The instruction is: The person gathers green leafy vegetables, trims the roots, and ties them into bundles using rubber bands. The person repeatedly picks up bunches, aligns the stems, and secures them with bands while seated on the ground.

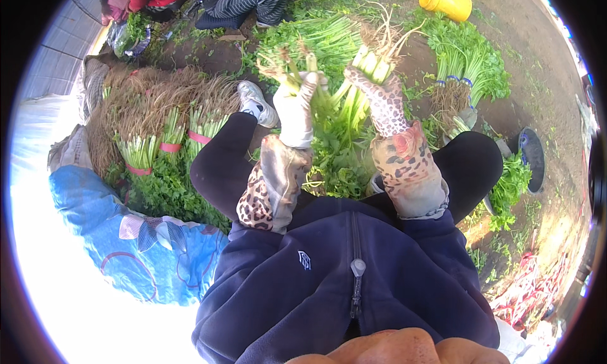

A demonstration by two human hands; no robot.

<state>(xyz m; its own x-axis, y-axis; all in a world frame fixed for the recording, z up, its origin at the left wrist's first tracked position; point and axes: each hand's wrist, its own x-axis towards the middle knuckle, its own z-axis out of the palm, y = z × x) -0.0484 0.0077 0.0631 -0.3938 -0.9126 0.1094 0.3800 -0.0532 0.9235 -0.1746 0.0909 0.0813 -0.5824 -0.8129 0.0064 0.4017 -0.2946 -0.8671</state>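
My left hand (295, 109), in a white glove, grips a few celery stalks (290, 79) just below their roots. A thicker bunch of celery (372, 66) is in my right hand (383, 98), which wears a leopard-print glove. Pale roots fan out above that fist, and the leaves hang down between my knees. Both hands are raised over a pile of loose celery (327, 39) on the soil. Where the two sets of leaves meet, I cannot tell which stalk belongs to which hand.
Celery bundles with red bands (170, 147) lie on my left beside a blue sheet (156, 255). Blue-banded bundles (460, 72) and a yellow bucket (445, 2) are at far right. A black basin (532, 160) stands past my right knee. Another person (249, 3) crouches ahead.
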